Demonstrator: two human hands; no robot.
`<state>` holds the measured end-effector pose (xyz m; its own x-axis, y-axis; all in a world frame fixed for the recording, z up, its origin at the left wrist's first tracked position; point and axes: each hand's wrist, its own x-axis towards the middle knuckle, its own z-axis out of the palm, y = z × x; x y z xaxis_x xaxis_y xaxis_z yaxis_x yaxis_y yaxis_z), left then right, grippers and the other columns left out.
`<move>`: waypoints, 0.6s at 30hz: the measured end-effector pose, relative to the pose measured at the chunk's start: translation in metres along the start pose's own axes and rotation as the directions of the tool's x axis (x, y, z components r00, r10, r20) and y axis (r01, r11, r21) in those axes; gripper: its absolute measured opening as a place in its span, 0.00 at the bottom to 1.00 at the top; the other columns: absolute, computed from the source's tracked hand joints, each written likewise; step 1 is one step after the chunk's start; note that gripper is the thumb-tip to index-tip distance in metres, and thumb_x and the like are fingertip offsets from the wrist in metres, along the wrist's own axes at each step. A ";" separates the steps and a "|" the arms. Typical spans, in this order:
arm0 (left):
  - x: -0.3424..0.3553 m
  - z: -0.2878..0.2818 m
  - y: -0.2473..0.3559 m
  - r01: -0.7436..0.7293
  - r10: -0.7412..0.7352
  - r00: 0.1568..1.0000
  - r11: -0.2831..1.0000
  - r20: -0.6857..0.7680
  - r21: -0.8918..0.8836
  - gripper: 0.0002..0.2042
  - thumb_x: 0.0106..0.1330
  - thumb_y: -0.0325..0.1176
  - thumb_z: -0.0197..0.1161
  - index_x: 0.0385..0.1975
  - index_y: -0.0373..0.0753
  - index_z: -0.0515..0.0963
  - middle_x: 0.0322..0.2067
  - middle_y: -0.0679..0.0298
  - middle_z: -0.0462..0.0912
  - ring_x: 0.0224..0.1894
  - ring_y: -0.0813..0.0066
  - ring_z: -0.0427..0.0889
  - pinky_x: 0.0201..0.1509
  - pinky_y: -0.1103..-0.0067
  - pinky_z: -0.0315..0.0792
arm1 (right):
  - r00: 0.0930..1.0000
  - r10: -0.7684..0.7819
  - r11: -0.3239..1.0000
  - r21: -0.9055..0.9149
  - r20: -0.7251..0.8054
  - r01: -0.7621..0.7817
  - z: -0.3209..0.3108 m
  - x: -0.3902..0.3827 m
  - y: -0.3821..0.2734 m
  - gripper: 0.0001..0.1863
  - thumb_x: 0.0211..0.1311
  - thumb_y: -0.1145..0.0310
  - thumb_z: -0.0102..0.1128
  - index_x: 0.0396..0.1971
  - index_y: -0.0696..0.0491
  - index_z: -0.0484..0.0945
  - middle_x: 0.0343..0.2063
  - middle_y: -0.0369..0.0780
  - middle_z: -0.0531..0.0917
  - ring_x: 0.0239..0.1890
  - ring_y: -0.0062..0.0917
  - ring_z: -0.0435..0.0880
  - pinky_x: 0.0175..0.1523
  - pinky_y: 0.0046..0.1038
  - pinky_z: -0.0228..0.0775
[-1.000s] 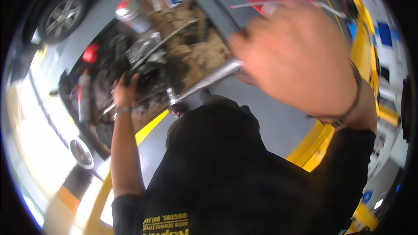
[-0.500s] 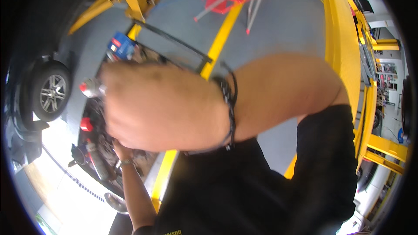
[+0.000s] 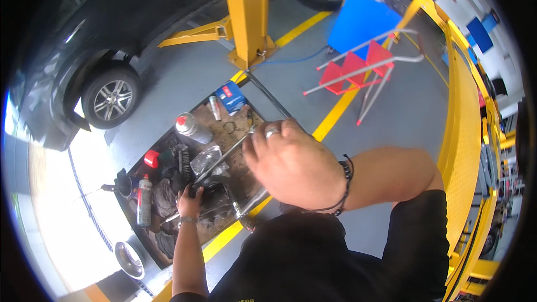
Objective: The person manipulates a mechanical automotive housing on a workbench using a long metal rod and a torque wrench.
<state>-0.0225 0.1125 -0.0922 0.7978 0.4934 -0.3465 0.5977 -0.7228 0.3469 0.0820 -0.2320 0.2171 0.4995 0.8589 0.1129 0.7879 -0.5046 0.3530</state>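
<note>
A long metal bar (image 3: 225,157) slants over a workbench tray (image 3: 238,165). At its upper end, my right hand (image 3: 288,159) is closed, fingers curled against the bar; a ring and a dark braided bracelet show. My left hand (image 3: 189,206) is closed round the lower end, beside something dark, with its palm side hidden. Right of the left hand lies another metal tool (image 3: 235,206) with a bent end. Behind the bar sits a crumpled clear plastic bag (image 3: 208,160). Dark cloth or gloves (image 3: 164,197) lie left of my left hand.
On the tray stand a spray can (image 3: 193,129), a red-and-grey can (image 3: 144,201), a red cap (image 3: 151,159), a small tube (image 3: 215,108) and a blue box (image 3: 231,98). A yellow lift post (image 3: 246,17), dark car (image 3: 106,22) and red step stool (image 3: 353,70) surround the tray.
My right hand has moved right and lower, away from the view's middle-left, uncovering the tray and the bar. The view has shifted, and my left hand now shows more fully.
</note>
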 end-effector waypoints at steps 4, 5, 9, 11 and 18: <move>0.002 0.001 -0.002 -0.001 0.001 1.000 1.000 0.018 0.010 0.38 0.58 0.68 0.62 0.64 0.51 0.74 0.67 0.43 0.67 0.70 0.46 0.65 0.71 0.62 0.62 | 0.995 0.052 0.996 -0.078 0.090 -0.045 -0.016 0.006 -0.005 0.22 0.61 0.62 0.52 0.53 0.55 0.79 0.38 0.43 0.83 0.43 0.33 0.81 0.58 0.43 0.69; 0.000 0.002 -0.007 -0.003 0.003 0.999 1.000 0.034 0.005 0.38 0.58 0.69 0.62 0.64 0.51 0.74 0.67 0.44 0.67 0.70 0.47 0.65 0.71 0.63 0.62 | 0.996 0.049 0.993 -0.107 0.073 -0.041 -0.019 0.008 -0.006 0.23 0.62 0.61 0.53 0.55 0.55 0.79 0.40 0.44 0.82 0.44 0.35 0.80 0.61 0.47 0.66; -0.007 -0.011 0.012 0.047 -0.046 0.997 0.999 0.054 -0.016 0.39 0.58 0.69 0.61 0.64 0.50 0.74 0.61 0.47 0.73 0.66 0.48 0.70 0.69 0.61 0.64 | 0.997 0.017 0.988 -0.153 0.080 -0.005 -0.016 0.017 -0.008 0.26 0.63 0.56 0.57 0.58 0.53 0.77 0.46 0.47 0.80 0.52 0.38 0.78 0.71 0.57 0.52; -0.006 -0.009 0.007 0.004 -0.004 0.999 1.000 0.032 0.002 0.39 0.58 0.69 0.61 0.64 0.48 0.73 0.60 0.48 0.74 0.64 0.47 0.71 0.68 0.60 0.65 | 0.995 0.007 0.989 -0.149 0.102 0.008 -0.018 0.018 -0.008 0.29 0.62 0.53 0.59 0.59 0.53 0.77 0.46 0.48 0.80 0.51 0.38 0.79 0.71 0.56 0.52; -0.013 -0.016 0.007 0.003 -0.003 1.000 0.999 -0.003 0.040 0.43 0.53 0.70 0.65 0.63 0.45 0.74 0.58 0.50 0.75 0.63 0.48 0.73 0.66 0.61 0.67 | 0.931 0.025 0.997 -0.078 0.364 0.004 -0.032 0.024 -0.009 0.27 0.64 0.51 0.58 0.52 0.59 0.78 0.21 0.37 0.82 0.28 0.30 0.83 0.44 0.35 0.69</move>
<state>-0.0276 0.1088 -0.0716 0.7960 0.4970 -0.3454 0.5967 -0.7401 0.3102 0.0750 -0.2036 0.2465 0.6156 0.7555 -0.2241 0.7593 -0.4926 0.4253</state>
